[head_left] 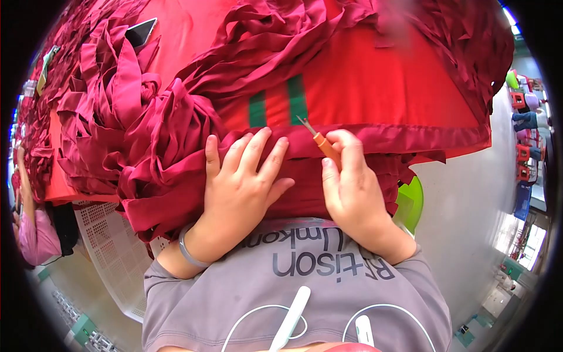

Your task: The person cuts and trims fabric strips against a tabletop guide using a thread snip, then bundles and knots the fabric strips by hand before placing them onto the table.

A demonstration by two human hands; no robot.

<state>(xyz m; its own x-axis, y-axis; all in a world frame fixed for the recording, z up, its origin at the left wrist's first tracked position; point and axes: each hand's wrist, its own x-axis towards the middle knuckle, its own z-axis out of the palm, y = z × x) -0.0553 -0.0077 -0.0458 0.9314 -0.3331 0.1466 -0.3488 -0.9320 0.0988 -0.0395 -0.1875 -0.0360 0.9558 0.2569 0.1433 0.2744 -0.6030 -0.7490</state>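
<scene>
My left hand (245, 167) lies flat, fingers spread, on a dark red fabric strip (387, 134) that runs along the near edge of the table. In my right hand (352, 182) is a seam ripper (324, 146) with an orange handle, its forked metal tip pointing up and left over the cloth. Two green stripes (297, 100) show on the bright red table covering (375, 88) just beyond the tip. More dark red fabric (281, 199) hangs over the edge between my hands and my body.
Heaps of dark red strips (158, 123) cover the left and far side. A phone (141, 32) lies among them. A white plastic basket (111, 252) stands lower left, a green container (410, 202) at right. Another person in a pink top (38, 234) is at far left.
</scene>
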